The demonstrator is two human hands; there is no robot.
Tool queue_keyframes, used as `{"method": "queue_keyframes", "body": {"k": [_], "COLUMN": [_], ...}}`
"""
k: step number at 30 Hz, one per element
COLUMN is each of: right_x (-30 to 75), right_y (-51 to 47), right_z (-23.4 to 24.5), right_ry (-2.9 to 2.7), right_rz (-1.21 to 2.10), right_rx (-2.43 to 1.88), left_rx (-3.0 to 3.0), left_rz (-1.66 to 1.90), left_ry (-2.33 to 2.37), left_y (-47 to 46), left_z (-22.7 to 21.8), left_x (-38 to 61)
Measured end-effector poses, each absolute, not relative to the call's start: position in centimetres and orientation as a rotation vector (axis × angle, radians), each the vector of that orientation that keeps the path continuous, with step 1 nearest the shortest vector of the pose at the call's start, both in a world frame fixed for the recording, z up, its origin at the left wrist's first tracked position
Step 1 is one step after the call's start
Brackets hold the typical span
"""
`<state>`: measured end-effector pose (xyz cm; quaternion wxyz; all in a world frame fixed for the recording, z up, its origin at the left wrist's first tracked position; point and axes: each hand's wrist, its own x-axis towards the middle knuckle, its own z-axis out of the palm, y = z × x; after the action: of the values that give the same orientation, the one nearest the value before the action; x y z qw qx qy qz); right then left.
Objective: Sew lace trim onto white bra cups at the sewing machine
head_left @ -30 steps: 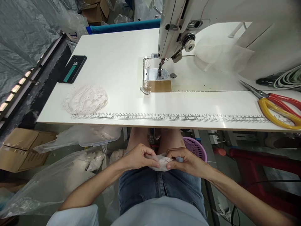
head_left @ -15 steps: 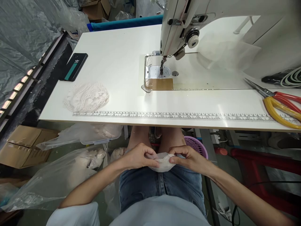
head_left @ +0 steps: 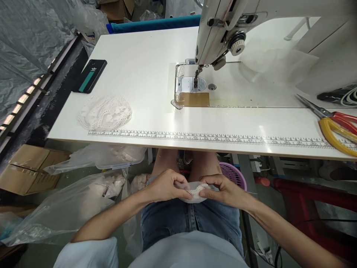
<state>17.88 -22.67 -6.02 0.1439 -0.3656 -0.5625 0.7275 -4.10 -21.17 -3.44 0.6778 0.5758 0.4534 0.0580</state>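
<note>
Over my lap, a small piece of sheer white fabric with a lace edge is stretched between my two hands. My left hand pinches its left side between thumb and fingers. On the right, my right hand is closed on the lace edge, thumb in front. Part of the fabric is hidden behind my fingers. On the table ahead lies a loose heap of white lace trim, apart from both hands.
The white table has a printed ruler along its front edge. A sewing machine stands at right, with scissors beyond it. A phone lies at left. Plastic bags, a cardboard box and a purple basket sit below.
The view has shifted slightly, so the table and machine appear a little to the right. Both hands keep their pinch on the fabric, and slightly more of the lace edge shows.
</note>
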Motion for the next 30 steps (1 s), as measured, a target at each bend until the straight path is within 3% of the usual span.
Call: {"method": "queue_keyframes", "body": {"k": [30], "right_x": [17.6], "right_y": [-22.6], "right_z": [-5.8], "right_ry": [-1.861], "right_rz": [2.091], "right_rx": [-0.946], "left_rx": [1.186], "left_rz": [0.067], "left_ry": [0.846], "left_y": [-21.4], "left_z": [-4.8], "left_x": [-3.0]}}
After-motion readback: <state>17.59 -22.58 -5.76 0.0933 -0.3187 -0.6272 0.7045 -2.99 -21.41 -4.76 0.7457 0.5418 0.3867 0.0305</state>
